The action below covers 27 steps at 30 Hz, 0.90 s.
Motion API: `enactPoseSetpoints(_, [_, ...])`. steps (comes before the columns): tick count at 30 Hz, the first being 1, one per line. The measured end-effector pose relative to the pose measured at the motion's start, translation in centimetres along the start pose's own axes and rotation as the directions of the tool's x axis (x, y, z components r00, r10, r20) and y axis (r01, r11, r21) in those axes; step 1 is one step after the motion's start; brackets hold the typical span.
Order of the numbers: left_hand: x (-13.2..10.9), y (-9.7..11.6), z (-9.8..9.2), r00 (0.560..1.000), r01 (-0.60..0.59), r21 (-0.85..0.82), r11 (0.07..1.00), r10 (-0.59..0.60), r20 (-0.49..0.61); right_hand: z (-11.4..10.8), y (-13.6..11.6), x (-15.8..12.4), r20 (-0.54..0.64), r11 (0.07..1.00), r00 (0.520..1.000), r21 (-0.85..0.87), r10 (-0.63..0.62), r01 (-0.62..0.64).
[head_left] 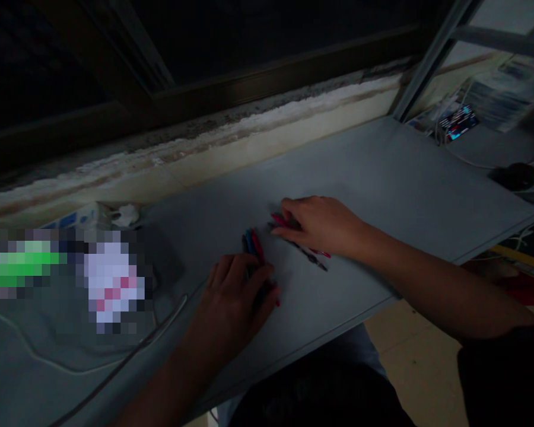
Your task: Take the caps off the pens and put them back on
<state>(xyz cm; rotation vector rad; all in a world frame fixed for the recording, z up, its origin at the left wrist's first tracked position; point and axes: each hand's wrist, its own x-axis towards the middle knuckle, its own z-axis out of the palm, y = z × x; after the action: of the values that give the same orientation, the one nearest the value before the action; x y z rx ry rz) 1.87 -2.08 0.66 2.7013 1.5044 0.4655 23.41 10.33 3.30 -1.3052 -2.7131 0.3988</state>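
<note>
Several pens lie in two groups on the grey tabletop. My left hand [229, 290] is curled round one group. A red pen [257, 242] and a blue pen [250, 240] stick out above its fingers, and a red tip shows below the thumb. My right hand [323, 222] is closed over the other group, with a pink-red pen [279, 220] between thumb and forefinger. Under that hand slants a dark pen [312, 257] with a greyish tip end, its middle partly covered. The picture is dim, so the exact number of pens is hard to make out.
A grey tabletop [365, 169] runs along a window ledge [231, 127]. On the left are a power strip [86, 214], a cable [160, 326] and blurred-out items. A lit phone [458, 123] rests at the far right behind a metal frame post [431, 65], near a dark object [515, 176].
</note>
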Motion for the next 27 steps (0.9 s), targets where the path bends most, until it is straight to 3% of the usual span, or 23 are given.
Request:
enactPoseSetpoints(5, [0.1,0.4,0.1,1.0,-0.021,-0.028,0.999,0.021,0.004,0.2,-0.1,-0.1,0.068,0.998,0.998,-0.065,0.006,-0.001])
enactPoseSetpoints(10, [-0.1,0.4,0.8,1.0,0.01,-0.084,0.996,-0.011,-0.006,0.4,-0.2,-0.3,0.051,0.997,0.999,-0.079,-0.014,0.018])
enactPoseSetpoints(14, [-0.3,0.3,1.1,0.998,0.023,-0.194,0.981,-0.032,-0.045,0.6,-0.4,-0.4,0.054,0.997,0.998,-0.062,-0.045,0.049])
enactPoseSetpoints(18, [0.0,0.3,1.0,0.992,0.033,-0.25,0.968,-0.061,-0.106,0.5,-0.7,-0.3,0.079,0.996,0.997,-0.087,0.015,-0.008])
enactPoseSetpoints(27, [0.1,0.5,0.5,0.957,0.149,-0.382,0.912,-0.231,-0.178,0.6,-0.7,-0.3,0.103,0.995,0.994,-0.095,0.038,-0.028])
